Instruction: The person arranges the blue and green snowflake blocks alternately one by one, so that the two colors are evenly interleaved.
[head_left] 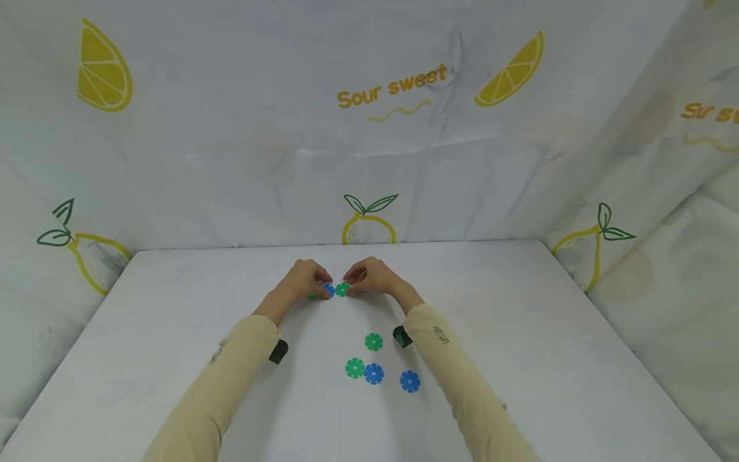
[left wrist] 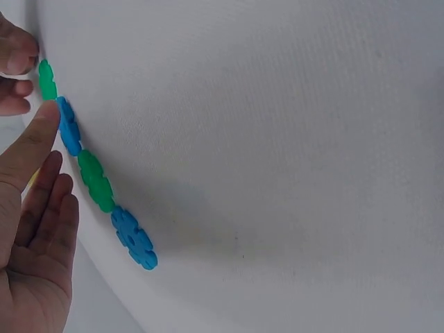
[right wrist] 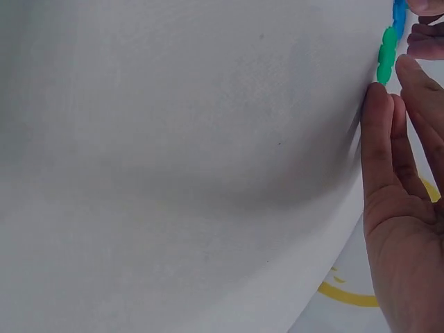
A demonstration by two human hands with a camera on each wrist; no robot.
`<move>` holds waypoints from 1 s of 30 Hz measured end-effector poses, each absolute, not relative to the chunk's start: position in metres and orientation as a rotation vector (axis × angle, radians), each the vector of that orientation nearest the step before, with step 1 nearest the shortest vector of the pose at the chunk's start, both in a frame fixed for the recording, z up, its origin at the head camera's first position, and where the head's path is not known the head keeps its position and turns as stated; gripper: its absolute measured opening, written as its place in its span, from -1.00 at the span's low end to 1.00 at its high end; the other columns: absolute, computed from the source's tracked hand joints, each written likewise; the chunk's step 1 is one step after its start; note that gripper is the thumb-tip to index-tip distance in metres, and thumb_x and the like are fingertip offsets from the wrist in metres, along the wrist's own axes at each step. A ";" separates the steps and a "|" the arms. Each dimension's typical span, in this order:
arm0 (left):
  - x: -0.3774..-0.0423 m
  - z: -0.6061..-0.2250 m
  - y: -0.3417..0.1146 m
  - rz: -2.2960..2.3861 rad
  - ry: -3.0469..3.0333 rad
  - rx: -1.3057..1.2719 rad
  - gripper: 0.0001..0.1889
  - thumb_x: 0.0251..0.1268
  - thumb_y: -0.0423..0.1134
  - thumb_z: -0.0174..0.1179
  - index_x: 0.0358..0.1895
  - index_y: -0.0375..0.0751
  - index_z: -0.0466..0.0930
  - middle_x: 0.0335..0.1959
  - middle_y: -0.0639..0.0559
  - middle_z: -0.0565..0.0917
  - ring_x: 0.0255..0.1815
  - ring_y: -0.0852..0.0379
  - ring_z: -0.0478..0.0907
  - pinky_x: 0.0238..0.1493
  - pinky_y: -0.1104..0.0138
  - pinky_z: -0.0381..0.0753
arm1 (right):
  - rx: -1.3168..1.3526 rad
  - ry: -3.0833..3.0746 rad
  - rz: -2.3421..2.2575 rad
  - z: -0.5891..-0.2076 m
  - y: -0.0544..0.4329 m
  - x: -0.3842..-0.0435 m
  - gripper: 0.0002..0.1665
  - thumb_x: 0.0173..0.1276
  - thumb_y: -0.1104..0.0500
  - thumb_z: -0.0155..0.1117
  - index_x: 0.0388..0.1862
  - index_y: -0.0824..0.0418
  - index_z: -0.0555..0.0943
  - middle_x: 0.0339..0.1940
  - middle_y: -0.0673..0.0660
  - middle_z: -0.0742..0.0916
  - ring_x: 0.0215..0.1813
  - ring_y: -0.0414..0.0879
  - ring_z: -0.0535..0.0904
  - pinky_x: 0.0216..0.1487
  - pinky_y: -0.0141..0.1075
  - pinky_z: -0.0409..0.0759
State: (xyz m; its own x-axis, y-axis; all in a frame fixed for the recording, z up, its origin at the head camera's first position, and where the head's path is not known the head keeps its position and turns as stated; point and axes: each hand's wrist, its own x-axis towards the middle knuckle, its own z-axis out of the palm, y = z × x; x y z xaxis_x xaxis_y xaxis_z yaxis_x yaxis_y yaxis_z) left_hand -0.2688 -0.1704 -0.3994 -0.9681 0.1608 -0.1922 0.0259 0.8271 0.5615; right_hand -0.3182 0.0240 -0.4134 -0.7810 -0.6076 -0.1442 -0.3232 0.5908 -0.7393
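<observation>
Flat, notched plastic discs lie in a row near the table's far side, alternating green and blue. My left hand pinches a blue disc, its thumb at the near edge. Left of that disc, a green disc and another blue disc continue the row, mostly hidden behind the hand in the head view. My right hand pinches the green disc at the row's right end, thumb and index at its edge. Whether neighbouring discs interlock or merely touch, I cannot tell.
Nearer on the white table lie a green disc, another green disc touching a blue disc, and a separate blue disc. A white lemon-printed cloth hangs behind the table.
</observation>
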 end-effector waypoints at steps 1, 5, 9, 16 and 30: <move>-0.269 -0.400 -0.169 0.862 2.779 0.145 -0.69 0.07 -0.29 0.42 -0.08 -0.22 0.71 -0.03 -0.11 0.65 0.08 -0.06 0.50 0.18 0.11 0.45 | -0.746 2.423 -1.058 -0.413 0.027 -0.318 -0.71 0.16 0.28 0.44 -0.11 0.30 0.69 -0.20 0.09 0.74 -0.20 -0.17 0.61 -0.15 -0.39 0.59; -0.271 -0.404 -0.165 0.894 2.806 0.160 -0.71 0.07 -0.29 0.42 -0.10 -0.23 0.72 -0.05 -0.11 0.66 0.04 -0.04 0.51 0.15 0.12 0.47 | -0.734 2.373 -1.162 -0.411 0.039 -0.317 -0.69 0.23 0.29 0.37 -0.04 0.32 0.66 -0.13 0.13 0.72 -0.16 -0.13 0.62 -0.13 -0.37 0.60; -0.273 -0.409 -0.161 0.906 2.839 0.198 -0.71 0.04 -0.29 0.44 -0.12 -0.24 0.72 -0.06 -0.11 0.67 0.02 -0.03 0.52 0.13 0.13 0.47 | -0.753 2.359 -1.199 -0.410 0.053 -0.314 -0.68 0.28 0.25 0.33 0.01 0.33 0.64 -0.11 0.14 0.71 -0.11 -0.08 0.61 -0.09 -0.35 0.59; -0.273 -0.412 -0.155 0.866 2.858 0.198 -0.70 0.03 -0.25 0.45 -0.13 -0.25 0.72 -0.10 -0.09 0.67 0.00 -0.03 0.53 0.11 0.14 0.49 | -0.756 2.330 -1.226 -0.411 0.075 -0.306 -0.67 0.31 0.24 0.31 0.03 0.32 0.64 -0.08 0.13 0.72 -0.04 -0.06 0.61 -0.02 -0.32 0.57; -0.273 -0.412 -0.148 0.880 2.831 0.143 -0.73 0.03 -0.26 0.45 -0.16 -0.22 0.73 -0.14 -0.04 0.65 -0.09 0.04 0.49 0.05 0.18 0.50 | -0.834 2.200 -1.226 -0.411 0.103 -0.282 -0.65 0.33 0.21 0.29 0.05 0.34 0.62 -0.01 0.21 0.70 -0.04 -0.02 0.58 -0.04 -0.34 0.57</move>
State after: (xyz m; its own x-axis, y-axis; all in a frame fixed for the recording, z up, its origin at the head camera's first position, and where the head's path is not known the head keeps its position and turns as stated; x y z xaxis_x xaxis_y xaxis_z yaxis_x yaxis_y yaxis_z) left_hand -0.2732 -0.1477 -0.4121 -0.9804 0.1422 -0.1360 0.0400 0.8209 0.5696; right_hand -0.2819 0.1030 -0.4110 -0.6971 -0.7077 -0.1151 -0.2744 0.4117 -0.8691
